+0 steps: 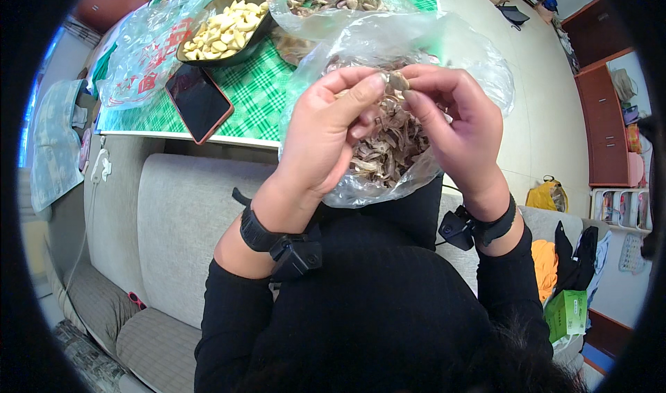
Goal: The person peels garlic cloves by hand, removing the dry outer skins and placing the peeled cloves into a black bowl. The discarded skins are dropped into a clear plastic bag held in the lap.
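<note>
Between the fingertips of both hands is a small flat brownish piece (398, 81), perhaps a seed or pod; its kind is not certain. My left hand (338, 117) pinches its left side with thumb and forefinger. From the right, my right hand (452, 117) pinches the same piece. Beneath them a clear plastic bag (359, 198) holds a heap of dry brown husks (390, 153). Behind it, another clear bag (281, 3) contains brown pods (338, 0). A dark bowl (255, 42) at the upper left is filled with pale yellow peeled pieces (226, 29).
A smartphone (197, 101) lies at the near edge of the table with a green checked cloth (255, 101). Left of the bowl is a crumpled plastic bag with red print (140, 65). A grey sofa (197, 195) stands below the table edge.
</note>
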The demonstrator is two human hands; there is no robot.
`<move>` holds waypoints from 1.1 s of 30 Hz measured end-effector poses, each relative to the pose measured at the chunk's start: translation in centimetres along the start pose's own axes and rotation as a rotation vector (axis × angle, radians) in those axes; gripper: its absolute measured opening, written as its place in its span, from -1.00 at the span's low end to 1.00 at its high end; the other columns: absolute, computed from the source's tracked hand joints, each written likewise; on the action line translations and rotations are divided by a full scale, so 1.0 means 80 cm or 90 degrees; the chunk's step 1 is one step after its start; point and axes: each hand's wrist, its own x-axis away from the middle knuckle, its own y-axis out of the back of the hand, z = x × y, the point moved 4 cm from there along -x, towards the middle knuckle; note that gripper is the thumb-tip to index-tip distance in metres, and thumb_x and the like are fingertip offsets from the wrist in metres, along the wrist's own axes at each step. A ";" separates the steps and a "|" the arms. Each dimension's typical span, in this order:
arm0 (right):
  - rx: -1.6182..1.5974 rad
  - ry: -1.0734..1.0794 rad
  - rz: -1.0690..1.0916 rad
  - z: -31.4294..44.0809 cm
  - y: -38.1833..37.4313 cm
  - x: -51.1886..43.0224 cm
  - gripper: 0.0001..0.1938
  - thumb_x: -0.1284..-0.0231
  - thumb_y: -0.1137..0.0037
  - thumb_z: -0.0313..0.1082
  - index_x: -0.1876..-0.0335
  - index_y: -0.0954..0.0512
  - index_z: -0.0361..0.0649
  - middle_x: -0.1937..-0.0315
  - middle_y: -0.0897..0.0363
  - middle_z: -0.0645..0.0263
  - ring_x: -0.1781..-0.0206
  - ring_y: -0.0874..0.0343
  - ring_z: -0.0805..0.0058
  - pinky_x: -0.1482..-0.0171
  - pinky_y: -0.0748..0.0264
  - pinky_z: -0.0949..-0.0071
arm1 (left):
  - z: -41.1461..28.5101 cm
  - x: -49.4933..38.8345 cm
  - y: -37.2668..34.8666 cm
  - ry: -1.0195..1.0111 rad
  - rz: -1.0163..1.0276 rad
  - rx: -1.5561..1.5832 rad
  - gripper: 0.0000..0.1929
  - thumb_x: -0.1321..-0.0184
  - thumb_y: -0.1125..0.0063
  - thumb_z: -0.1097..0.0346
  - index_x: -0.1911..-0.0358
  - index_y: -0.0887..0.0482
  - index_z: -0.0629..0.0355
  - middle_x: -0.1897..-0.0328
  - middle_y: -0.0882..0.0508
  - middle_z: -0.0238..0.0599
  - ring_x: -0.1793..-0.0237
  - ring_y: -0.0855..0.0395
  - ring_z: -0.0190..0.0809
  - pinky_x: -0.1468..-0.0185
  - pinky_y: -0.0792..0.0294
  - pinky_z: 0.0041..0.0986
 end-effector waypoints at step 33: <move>-0.436 -0.197 -0.040 -0.017 -0.006 0.024 -0.69 -0.09 -0.13 -0.50 0.01 -0.47 -0.33 0.16 -0.57 0.20 0.17 -0.53 0.57 0.02 -0.43 0.59 | -0.025 0.029 -0.002 -0.120 -0.103 -0.482 -0.94 0.04 -0.18 0.45 0.50 -0.60 0.28 0.59 -0.55 -0.49 0.55 -0.38 -0.59 0.45 -0.26 -0.72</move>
